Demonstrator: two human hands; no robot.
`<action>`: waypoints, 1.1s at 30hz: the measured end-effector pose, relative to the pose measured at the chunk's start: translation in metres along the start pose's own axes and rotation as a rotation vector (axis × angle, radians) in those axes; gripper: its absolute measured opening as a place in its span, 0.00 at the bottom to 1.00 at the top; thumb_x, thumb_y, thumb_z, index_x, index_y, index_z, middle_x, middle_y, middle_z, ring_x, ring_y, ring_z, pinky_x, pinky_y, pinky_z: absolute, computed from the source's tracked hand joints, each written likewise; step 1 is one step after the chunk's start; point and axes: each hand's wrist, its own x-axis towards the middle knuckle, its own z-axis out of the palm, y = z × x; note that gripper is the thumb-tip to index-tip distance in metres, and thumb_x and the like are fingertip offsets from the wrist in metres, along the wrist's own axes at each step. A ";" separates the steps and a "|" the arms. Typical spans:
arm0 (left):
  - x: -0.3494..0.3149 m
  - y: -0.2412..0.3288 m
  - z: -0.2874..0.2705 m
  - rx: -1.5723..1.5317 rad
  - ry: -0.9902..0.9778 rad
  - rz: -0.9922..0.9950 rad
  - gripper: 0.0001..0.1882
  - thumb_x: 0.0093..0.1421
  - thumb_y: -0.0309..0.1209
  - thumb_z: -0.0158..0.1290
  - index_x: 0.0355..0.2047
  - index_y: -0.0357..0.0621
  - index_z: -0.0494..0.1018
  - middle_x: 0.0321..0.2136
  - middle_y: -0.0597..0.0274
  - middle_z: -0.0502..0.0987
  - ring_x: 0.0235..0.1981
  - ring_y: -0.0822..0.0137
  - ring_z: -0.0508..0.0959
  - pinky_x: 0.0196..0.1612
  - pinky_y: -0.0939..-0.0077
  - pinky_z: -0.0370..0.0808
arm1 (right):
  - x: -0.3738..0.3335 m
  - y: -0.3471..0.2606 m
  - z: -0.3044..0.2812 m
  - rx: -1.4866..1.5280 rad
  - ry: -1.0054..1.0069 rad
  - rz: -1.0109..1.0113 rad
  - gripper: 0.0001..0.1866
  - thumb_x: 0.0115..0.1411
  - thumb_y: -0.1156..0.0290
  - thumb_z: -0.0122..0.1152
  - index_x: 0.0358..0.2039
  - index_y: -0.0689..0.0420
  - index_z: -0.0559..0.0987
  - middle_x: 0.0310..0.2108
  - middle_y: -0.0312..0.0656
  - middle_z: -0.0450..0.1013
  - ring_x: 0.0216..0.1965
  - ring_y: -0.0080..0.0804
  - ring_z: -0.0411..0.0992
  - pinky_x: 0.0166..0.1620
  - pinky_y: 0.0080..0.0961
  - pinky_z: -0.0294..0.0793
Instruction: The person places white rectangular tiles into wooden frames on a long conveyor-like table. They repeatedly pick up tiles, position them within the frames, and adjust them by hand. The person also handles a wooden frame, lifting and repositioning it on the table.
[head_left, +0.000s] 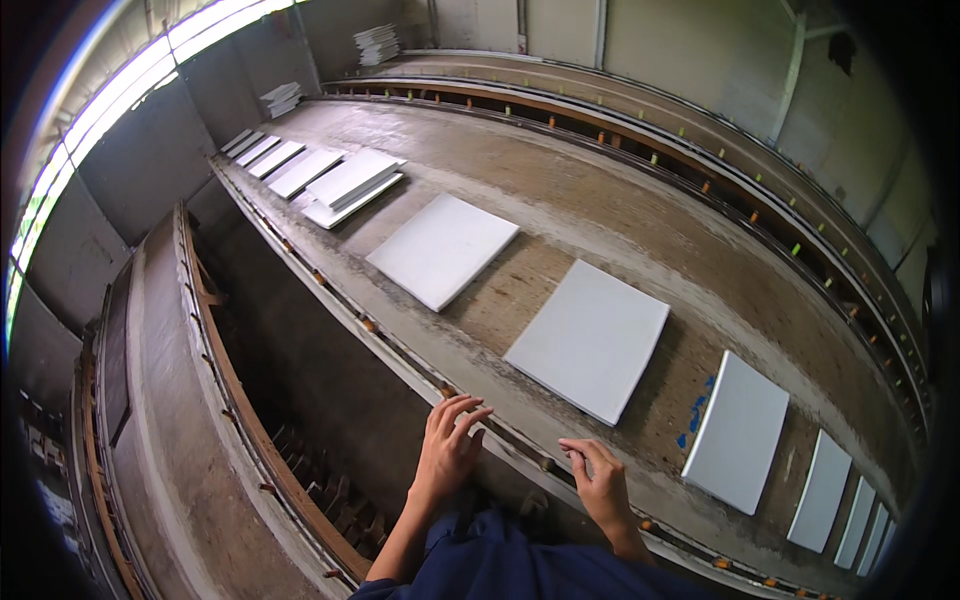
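My left hand [452,450] hovers over the near edge of a long table [640,250], with its fingers bent and spread and nothing in them. To its right, my right hand [600,485] is above the same edge rail, thumb and forefinger apart, holding nothing. Ahead of my hands lies a thick white rectangular stack of sheets [590,340]. Left of that sits another white stack [445,248], and on the right is a third [737,430]. Neither hand touches a stack.
Further left, a white stack [352,178] rests unevenly on another. More white piles [820,490] continue at the right. Blue marks [695,412] stain the tabletop. A rail with orange stops [370,325] edges the table. A second long table [175,380] stands left, across a dark aisle.
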 end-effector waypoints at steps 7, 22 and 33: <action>0.027 -0.115 -0.058 0.032 0.089 -0.055 0.24 0.48 0.22 0.56 0.48 0.50 0.70 0.49 0.61 0.69 0.53 0.57 0.66 0.57 0.60 0.63 | 0.077 -0.033 0.057 -0.222 -0.155 -0.111 0.09 0.54 0.79 0.55 0.37 0.56 0.77 0.33 0.43 0.74 0.35 0.42 0.74 0.37 0.33 0.73; 0.088 -0.291 -0.156 -0.037 0.115 -0.138 0.19 0.50 0.22 0.55 0.44 0.47 0.72 0.47 0.59 0.70 0.50 0.55 0.68 0.53 0.60 0.66 | 0.260 -0.089 0.245 -0.235 -0.444 -0.374 0.11 0.52 0.79 0.55 0.37 0.57 0.76 0.34 0.43 0.74 0.36 0.41 0.74 0.40 0.32 0.74; 0.177 -0.391 -0.191 -1.137 0.272 -0.552 0.17 0.64 0.31 0.44 0.50 0.33 0.68 0.51 0.54 0.69 0.51 0.64 0.71 0.55 0.71 0.66 | 0.396 -0.074 0.310 0.205 -0.390 -0.131 0.10 0.58 0.80 0.50 0.38 0.59 0.77 0.36 0.44 0.73 0.36 0.32 0.74 0.41 0.28 0.74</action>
